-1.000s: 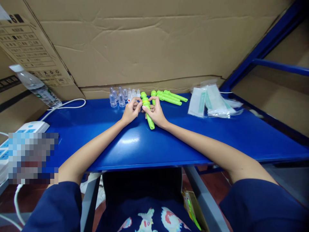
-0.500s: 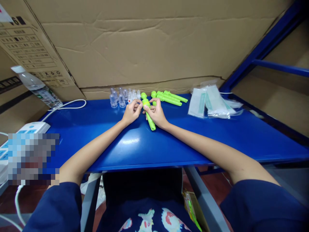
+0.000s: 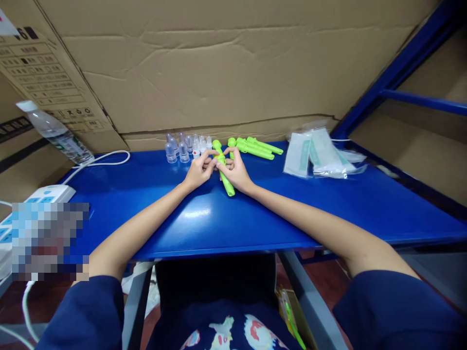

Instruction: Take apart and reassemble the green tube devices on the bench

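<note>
A bright green plastic stick shaped like a toy microphone (image 3: 226,183) is held over the blue table, its round-ended part pointing away from me and its long handle toward me. My right hand (image 3: 238,172) grips it near the middle, thumb on top. With bent fingers, my left hand (image 3: 200,171) pinches at its yellowish collar (image 3: 220,158) from the left side. Fingertips of both hands meet around that collar and hide part of it. Just beyond my right hand lie several more green sticks (image 3: 257,149). Behind my left hand stand clear domed plastic caps (image 3: 171,152) and small white-topped bottles (image 3: 203,142).
Flat plastic packets (image 3: 298,154) lie at the right on the blue table (image 3: 219,228). A water bottle (image 3: 60,133) leans at the left, near a white cable (image 3: 113,158) and a power strip (image 3: 54,193). Cardboard (image 3: 226,73) walls the back; a blue frame (image 3: 397,73) rises at the right.
My left fingers have moved slightly right, from beside the stick onto its collar. My right hand keeps its hold, its index finger more bent over the collar.
</note>
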Tool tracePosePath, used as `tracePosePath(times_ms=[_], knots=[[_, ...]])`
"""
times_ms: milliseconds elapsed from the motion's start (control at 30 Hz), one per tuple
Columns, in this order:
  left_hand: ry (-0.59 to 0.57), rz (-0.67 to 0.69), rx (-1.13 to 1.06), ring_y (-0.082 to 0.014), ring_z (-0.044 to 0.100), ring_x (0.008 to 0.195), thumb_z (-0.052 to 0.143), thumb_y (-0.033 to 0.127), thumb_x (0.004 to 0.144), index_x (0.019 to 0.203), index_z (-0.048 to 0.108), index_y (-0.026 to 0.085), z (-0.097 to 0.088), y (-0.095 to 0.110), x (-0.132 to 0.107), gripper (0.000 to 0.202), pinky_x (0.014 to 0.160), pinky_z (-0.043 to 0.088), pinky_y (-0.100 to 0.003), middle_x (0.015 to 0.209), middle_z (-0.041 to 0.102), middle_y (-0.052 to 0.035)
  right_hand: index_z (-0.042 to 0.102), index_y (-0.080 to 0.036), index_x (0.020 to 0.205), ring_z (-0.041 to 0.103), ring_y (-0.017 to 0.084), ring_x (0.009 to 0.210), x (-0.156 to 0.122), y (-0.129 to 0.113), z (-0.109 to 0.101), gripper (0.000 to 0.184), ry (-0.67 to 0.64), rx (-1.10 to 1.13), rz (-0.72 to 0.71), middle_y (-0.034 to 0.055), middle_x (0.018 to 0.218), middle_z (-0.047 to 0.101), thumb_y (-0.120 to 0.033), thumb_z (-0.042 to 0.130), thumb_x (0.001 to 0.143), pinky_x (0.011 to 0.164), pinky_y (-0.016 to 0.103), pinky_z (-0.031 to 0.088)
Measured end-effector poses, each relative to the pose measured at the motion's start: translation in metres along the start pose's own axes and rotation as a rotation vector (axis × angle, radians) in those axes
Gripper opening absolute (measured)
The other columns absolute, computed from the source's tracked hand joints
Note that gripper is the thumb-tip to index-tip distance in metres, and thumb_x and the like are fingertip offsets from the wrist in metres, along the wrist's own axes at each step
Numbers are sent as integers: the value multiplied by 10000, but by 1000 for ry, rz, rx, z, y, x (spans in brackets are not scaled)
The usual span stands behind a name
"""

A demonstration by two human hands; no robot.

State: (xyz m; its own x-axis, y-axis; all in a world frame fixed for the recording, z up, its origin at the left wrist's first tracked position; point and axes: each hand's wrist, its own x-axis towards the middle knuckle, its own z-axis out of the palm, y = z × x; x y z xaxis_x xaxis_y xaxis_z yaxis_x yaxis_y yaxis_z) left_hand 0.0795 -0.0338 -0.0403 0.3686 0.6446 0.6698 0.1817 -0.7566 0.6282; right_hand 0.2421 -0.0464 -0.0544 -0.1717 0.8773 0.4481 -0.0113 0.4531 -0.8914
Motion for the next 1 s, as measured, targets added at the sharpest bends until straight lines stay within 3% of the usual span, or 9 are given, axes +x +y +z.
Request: tracePosePath(times_ms=[167,367,600,767,1000], knots=[[-8,2,1,-68,452,411,486,512,1010,1112,591,165,-1,2,1,376,454,389,-173,548,496,69,347,-289,1059,587,123,468,1,0,0,547,-5,27,15,-45,748,619,-561,749,807,404,265,514],[-10,-18,-11,-79,472,412,500,503,1001,1113,617,147,-1,-2,1,391,466,415,-186,529,505,63,408,-280,1077,690,196,652,2,-1,-2,546,-13,16,20,0,770,636,-583,759,790,450,284,538],[-16,14,11,-86,521,448,450,528,1018,1122,617,159,1,0,1,418,487,445,-195,580,573,35,419,-290,1092,582,141,481,0,-4,0,518,-25,-3,8,-37,706,599,-617,718,825,406,288,511],[108,-80,-73,-66,474,377,535,574,972,1120,483,202,1,-7,1,404,414,379,-176,581,567,65,328,-301,1102,580,123,461,1,-1,2,598,24,45,36,-42,791,640,-636,727,808,407,280,519],[48,-113,-86,-50,455,363,562,579,955,1100,478,206,-1,-7,3,410,399,351,-161,583,561,79,307,-296,1091,595,109,478,5,5,-1,580,27,91,63,-32,883,677,-625,705,825,444,276,547]])
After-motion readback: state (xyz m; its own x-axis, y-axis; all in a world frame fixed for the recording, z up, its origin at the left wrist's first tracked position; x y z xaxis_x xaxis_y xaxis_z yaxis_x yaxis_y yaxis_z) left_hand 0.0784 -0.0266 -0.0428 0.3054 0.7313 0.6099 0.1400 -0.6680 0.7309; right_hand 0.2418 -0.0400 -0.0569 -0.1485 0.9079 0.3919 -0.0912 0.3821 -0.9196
